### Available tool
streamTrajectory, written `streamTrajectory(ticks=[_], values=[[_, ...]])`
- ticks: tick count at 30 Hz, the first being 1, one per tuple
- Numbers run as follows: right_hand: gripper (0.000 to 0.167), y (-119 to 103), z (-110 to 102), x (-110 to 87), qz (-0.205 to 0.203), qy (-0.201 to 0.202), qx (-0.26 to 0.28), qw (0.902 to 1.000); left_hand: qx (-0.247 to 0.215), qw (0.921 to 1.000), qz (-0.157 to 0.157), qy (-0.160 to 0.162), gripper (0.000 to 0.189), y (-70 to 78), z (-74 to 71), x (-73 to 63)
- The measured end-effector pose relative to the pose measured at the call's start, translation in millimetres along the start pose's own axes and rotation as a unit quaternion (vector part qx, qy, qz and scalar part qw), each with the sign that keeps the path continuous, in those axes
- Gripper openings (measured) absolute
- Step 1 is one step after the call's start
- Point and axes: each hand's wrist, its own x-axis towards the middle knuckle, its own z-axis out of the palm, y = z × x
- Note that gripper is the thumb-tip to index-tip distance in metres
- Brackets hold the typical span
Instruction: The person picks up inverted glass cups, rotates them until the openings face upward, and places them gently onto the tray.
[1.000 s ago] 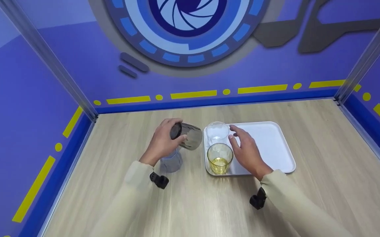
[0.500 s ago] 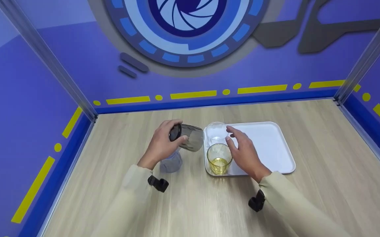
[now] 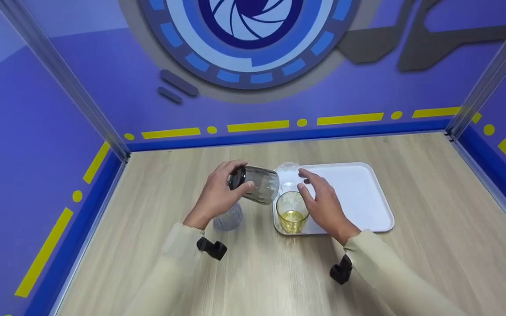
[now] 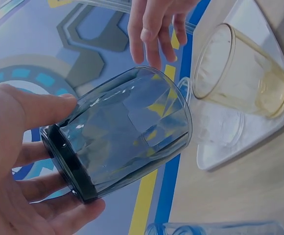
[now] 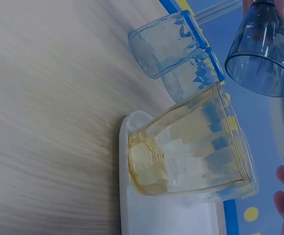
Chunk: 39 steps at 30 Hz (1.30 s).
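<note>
My left hand (image 3: 218, 193) grips a smoky grey glass (image 3: 259, 186) round its dark base. The glass hangs tilted on its side above the table, its mouth toward the tray. Over the tray's left half, my right hand (image 3: 325, 204) hovers with fingers relaxed and holding nothing. Beside it, an amber-tinted glass (image 3: 292, 213) stands upright at the tray's near left corner. Behind that a clear glass (image 3: 289, 169) also stands on the tray, partly hidden by the grey glass and the right hand.
The white tray (image 3: 358, 193) lies on the wooden table. Two bluish glasses (image 5: 164, 41) stand left of the tray, largely hidden below my left hand in the head view. Printed blue panels (image 3: 253, 109) enclose the back and sides.
My left hand has carried the grey glass slightly right, closer to the tray, and its mouth now overlaps the clear glass in view. My right hand has shifted a little left.
</note>
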Motion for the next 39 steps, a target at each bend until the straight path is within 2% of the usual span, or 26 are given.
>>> streamTrajectory(ticks=[13,27,33,39], values=[[0.042,-3.6,1.8,-1.9,-0.023,0.009,-0.007,0.9997,-0.001,0.9998,-0.008,-0.02,0.049,12.7,7.1,-0.3],[0.04,-8.4,1.4,-4.2,-0.03,0.007,-0.001,0.9995,-0.104,0.9934,-0.004,-0.047,0.046,16.4,14.1,-1.0],[0.036,-10.5,0.6,-5.4,-0.035,0.014,0.009,0.9993,-0.128,0.99,0.007,-0.06,0.045,15.4,17.2,0.2],[0.029,-11.8,-0.9,-4.9,-0.045,0.035,0.014,0.9983,-0.142,0.9876,0.003,-0.068,0.044,15.9,19.2,0.7]])
